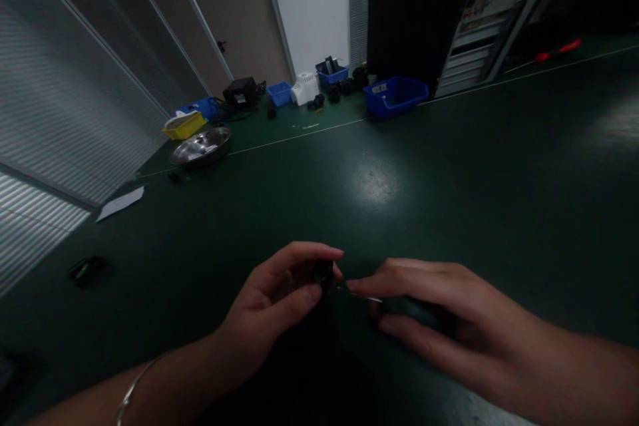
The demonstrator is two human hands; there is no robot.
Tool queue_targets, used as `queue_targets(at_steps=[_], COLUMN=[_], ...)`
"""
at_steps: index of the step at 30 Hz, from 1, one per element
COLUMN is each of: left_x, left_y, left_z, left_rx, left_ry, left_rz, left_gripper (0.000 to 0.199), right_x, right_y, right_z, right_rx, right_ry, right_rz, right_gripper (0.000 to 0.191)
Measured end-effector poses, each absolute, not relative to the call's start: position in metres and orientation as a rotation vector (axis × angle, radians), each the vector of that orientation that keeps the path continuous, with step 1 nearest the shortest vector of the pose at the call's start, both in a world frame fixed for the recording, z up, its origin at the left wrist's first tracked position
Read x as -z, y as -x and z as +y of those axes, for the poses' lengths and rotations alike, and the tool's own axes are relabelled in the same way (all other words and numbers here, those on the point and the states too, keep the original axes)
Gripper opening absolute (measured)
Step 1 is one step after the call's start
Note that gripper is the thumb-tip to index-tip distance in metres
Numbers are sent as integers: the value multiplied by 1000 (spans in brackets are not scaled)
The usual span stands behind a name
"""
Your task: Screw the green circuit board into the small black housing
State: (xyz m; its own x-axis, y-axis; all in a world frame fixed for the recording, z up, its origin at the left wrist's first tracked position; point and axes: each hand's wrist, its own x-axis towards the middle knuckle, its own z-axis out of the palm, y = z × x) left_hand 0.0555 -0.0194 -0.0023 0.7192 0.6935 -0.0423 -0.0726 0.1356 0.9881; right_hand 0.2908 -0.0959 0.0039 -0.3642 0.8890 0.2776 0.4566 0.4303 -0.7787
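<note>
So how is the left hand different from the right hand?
The left hand pinches a small black piece; the right hand holds a thin shiny tool. A bracelet circles the left wrist, but none shows on the right. Both are bare and over the green table.

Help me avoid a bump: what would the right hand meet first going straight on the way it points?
Most likely the small black piece in the left hand, or the fingertips around it; depth is unclear from this single view.

A shiny metal dish (208, 155) sits just beside a small yellow bin (188, 128).
</note>
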Motion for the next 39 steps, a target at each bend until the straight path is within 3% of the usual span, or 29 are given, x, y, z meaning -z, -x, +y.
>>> queue_targets(at_steps=[6, 12, 39], left_x=[1, -2, -2], left_y=[-54, -59, -58], left_z=[-22, -24, -23], left_rx=[-554, -536, -599], left_ry=[-1312, -1317, -1376], left_rz=[576, 662, 708], left_gripper=[40, 27, 15], right_x=[-5, -5, -1], right_y=[-289, -288, -289], right_z=[-94, -93, -93], right_rx=[-759, -781, -719], right_ry=[1108, 1118, 1113], right_rz=[-1984, -1965, -1932], right_gripper=[42, 41, 42])
